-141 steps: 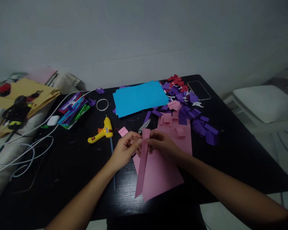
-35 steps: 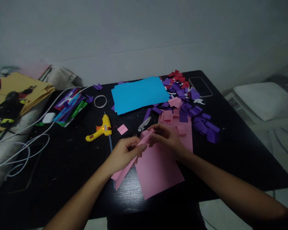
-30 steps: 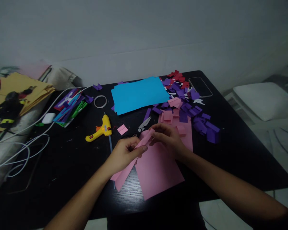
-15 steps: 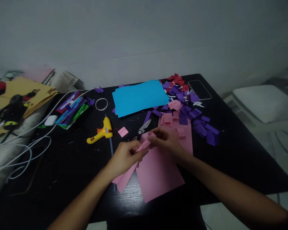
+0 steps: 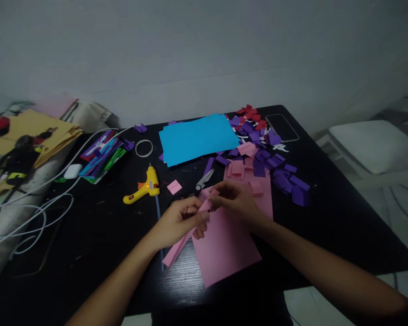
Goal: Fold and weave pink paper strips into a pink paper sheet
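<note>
A folded pink paper strip (image 5: 178, 250) slants between my hands over the table's front. My left hand (image 5: 178, 222) is closed on its middle, thumb on top. At its upper end, my right hand (image 5: 233, 199) pinches the strip between thumb and fingers. Under my right hand lies a pink paper sheet (image 5: 226, 253), with small folded pink pieces (image 5: 237, 169) on its far part. Scissors (image 5: 204, 179) rest just beyond my hands, their handles partly hidden. A small pink square (image 5: 174, 187) lies to their left.
A yellow glue gun (image 5: 143, 186) with a glue stick (image 5: 157, 206) lies left of my hands. Blue sheets (image 5: 199, 138) are at the back, beside purple (image 5: 282, 181) and red paper pieces (image 5: 248, 111). White cables (image 5: 42, 213) loop at left; a phone-like object (image 5: 282, 127) sits back right.
The pink strip's lower end was spread wider and now looks narrow, folded together. My left thumb and fingers have shifted slightly along it; my right hand stays at the upper end.
</note>
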Demonstrator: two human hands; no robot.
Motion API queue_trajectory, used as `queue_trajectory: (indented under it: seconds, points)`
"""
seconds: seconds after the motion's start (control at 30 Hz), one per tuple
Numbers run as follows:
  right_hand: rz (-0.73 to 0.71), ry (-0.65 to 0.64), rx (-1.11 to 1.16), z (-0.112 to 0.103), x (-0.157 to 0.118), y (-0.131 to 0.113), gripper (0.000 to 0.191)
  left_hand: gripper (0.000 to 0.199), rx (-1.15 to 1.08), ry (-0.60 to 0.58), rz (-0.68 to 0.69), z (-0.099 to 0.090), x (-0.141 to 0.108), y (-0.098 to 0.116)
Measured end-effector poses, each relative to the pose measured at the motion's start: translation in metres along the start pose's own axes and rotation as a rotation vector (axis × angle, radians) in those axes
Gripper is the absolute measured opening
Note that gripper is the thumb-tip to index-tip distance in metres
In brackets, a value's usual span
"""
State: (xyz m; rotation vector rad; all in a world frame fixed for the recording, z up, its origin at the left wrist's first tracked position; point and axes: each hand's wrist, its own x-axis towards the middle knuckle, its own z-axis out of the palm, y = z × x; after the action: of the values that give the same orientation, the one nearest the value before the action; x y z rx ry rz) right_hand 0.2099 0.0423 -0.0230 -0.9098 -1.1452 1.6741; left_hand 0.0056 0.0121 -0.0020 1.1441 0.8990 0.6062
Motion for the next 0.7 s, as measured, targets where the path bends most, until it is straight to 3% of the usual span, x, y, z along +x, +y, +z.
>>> queue_trajectory:
  seconds: [0.3, 0.47, 0.7]
  points:
    - [-0.007, 0.016, 0.043, 0.0021, -0.0033, 0.0004, 0.029, 0.037, 0.032, 0.148, 0.092, 0.0063, 0.0015, -0.0054]
    - [-0.063, 0.034, -0.003, 0.0031, -0.0051, 0.0006, 0.027, 0.035, 0.052, 0.156, 0.108, 0.0065, 0.001, -0.002]
    - [-0.087, -0.01, -0.054, 0.0099, -0.0098, -0.0009, 0.023, 0.033, 0.21, 0.284, 0.224, 0.0079, 0.0023, 0.0019]
